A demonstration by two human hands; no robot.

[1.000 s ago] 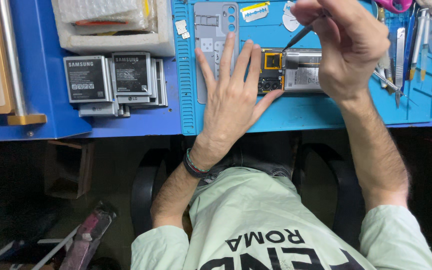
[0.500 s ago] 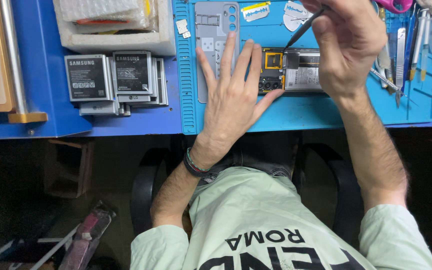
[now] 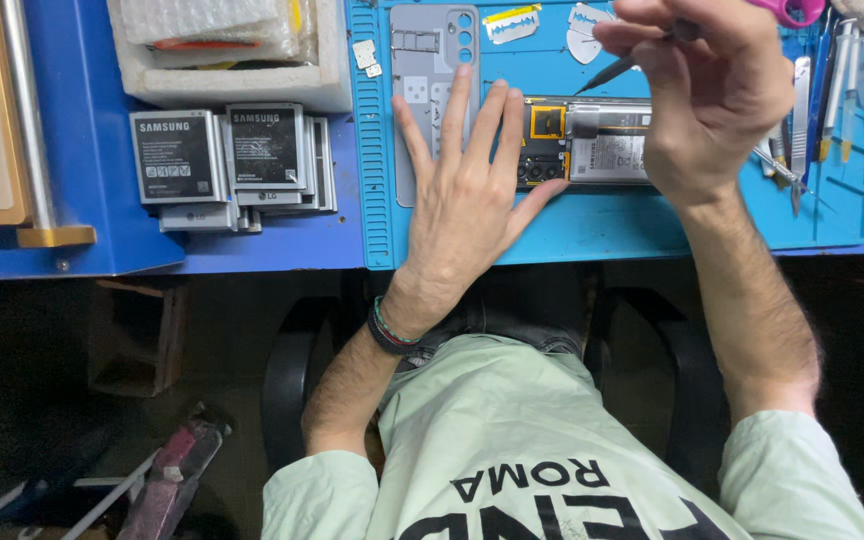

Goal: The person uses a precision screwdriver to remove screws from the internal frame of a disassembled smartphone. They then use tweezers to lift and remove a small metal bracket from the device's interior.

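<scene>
An opened phone (image 3: 582, 142) with its circuit board and battery exposed lies on a light blue work mat (image 3: 602, 225). My left hand (image 3: 467, 195) rests flat, fingers spread, beside the phone's left end, with fingertips on a grey phone back cover (image 3: 422, 60) and the thumb touching the phone's lower edge. My right hand (image 3: 707, 90) hovers over the phone's right part and grips a thin dark tool (image 3: 612, 70) whose tip points down at the phone's upper edge.
Several phone batteries (image 3: 227, 160) are stacked on the blue bench at left, below a white foam box (image 3: 242, 85) of wrapped parts. Tweezers and screwdrivers (image 3: 837, 110) lie at the mat's right. A wooden block with a metal bar (image 3: 22, 120) stands far left.
My right hand has shifted slightly with the tool, its tip staying near the phone's top edge. My left hand stays flat in the same place.
</scene>
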